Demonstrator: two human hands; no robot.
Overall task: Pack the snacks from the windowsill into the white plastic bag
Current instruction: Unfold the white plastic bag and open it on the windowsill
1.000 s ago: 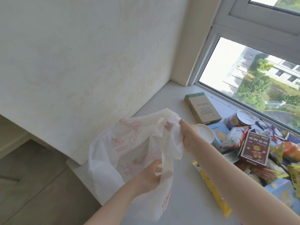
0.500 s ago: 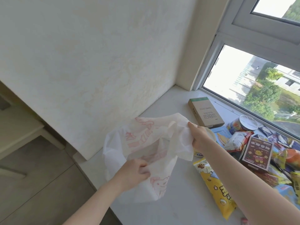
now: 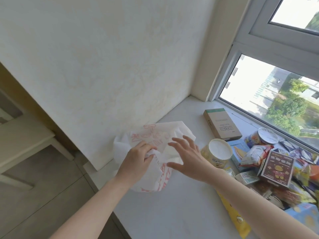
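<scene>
A home (snack-strewn windowsill [image 3: 172, 204], plaster wall [image 3: 103, 57])

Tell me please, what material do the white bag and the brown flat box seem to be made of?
White bag: thin plastic film, matte and slightly translucent; it crumples into soft folds and its red print shows through the layers. Brown box: apparently plain kraft cardboard, matte, with sharp folded edges and a green band at one end.

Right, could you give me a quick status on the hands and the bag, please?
Left hand grips white plastic bag on windowsill. Right hand open, fingers spread, holding nothing. Snacks unpacked. Nothing in the way.
</scene>
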